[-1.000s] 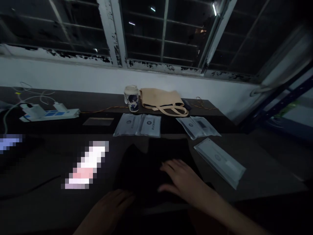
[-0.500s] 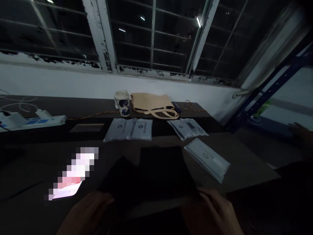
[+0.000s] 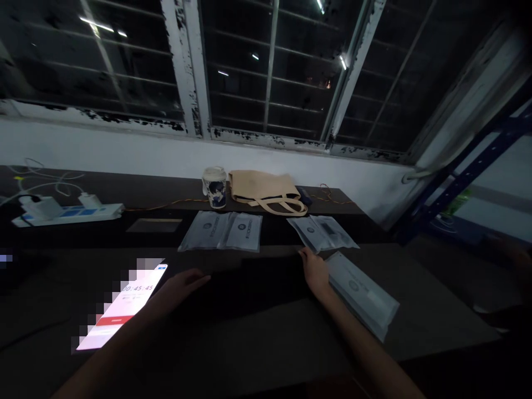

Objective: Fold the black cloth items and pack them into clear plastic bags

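Observation:
A black cloth point(image 3: 266, 282) lies on the table in front of me; it is too dark to tell what kind of item it is. My left hand point(image 3: 187, 284) pinches its left edge, fingers pressed together. At its far right corner, my right hand point(image 3: 315, 271) is closed on the fabric. Just right of that hand rests a clear-white plastic pouch point(image 3: 361, 291), partly behind my right forearm. A lit phone point(image 3: 128, 305), showing a timer, is beside my left forearm.
Further back lie flat printed pouches point(image 3: 220, 230) and another pair of pouches point(image 3: 322, 231). Behind them stand a patterned cup point(image 3: 215, 188) and a beige tote bag point(image 3: 266, 187). A white power strip point(image 3: 70, 213) with cables is at left, a blue metal rack point(image 3: 469, 160) at right.
Both hands have moved forward, away from me, with the black cloth's near edge. The cloth now covers a shallower area, looking folded over. The camera view has tilted up slightly.

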Demonstrator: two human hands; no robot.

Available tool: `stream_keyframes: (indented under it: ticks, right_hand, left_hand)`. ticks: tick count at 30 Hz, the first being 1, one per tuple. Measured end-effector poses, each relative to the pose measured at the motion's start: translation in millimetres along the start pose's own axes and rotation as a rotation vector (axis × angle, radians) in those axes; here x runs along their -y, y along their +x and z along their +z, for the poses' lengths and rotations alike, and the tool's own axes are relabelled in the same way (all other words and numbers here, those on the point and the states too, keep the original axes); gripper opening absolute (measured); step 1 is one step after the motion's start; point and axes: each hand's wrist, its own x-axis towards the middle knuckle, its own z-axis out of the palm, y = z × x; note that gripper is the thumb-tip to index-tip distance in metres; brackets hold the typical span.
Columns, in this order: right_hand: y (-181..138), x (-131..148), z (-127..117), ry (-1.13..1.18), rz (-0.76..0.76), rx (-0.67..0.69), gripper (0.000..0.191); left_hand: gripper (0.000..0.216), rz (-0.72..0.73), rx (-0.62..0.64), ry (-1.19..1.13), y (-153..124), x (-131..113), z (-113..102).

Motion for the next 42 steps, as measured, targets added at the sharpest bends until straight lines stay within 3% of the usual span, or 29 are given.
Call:
stream_keyframes:
  ticks: [5,9,17,22,28,31,34,38,42]
  right_hand:
    - [-3.9,-1.3,12.2,-0.090,-0.036,-0.005,0.024]
    - [-2.3,-5.3,16.3,-0.100,-0.078,-0.007,0.023]
    - [13.1,-20.3,15.6,-0.058,-0.128,-0.010,0.022]
    - [13.7,-17.5,19.1,-0.115,-0.121,-0.072,0.024]
    - [2.9,-6.8,5.1,-0.176,-0.171,-0.191,0.031]
    - [-9.1,3.8,1.4,-0.144,-0.296,-0.256,0.033]
    - [-24.5,12.2,11.9,-0.056,-0.488,-0.190,0.040]
    - [-41.4,7.7,31.5,-0.050,-0.537,-0.032,0.056]
    - [-54.0,-7.3,32.0,-0.074,-0.513,0.017,0.061]
  left_hand:
    - [0.034,0.052,-0.143,0.008,-0.6,6.8,1.0]
    - [0.033,0.088,-0.269,0.033,18.2,3.5,-1.2]
    - [0.034,0.150,-0.107,0.166,57.8,4.9,-21.0]
    - [0.034,0.156,-0.134,0.218,59.0,-0.9,-11.4]
    - [0.031,0.047,-0.128,0.283,45.7,-6.5,1.2]
    - [0.034,0.045,-0.271,0.372,34.4,-12.8,3.6]
    - [0.037,0.240,-0.393,0.453,21.1,-17.9,17.1]
    - [0.039,0.538,-0.195,0.509,1.7,-12.1,52.8]
    - [0.044,0.561,-0.102,0.534,-20.9,0.9,72.8]
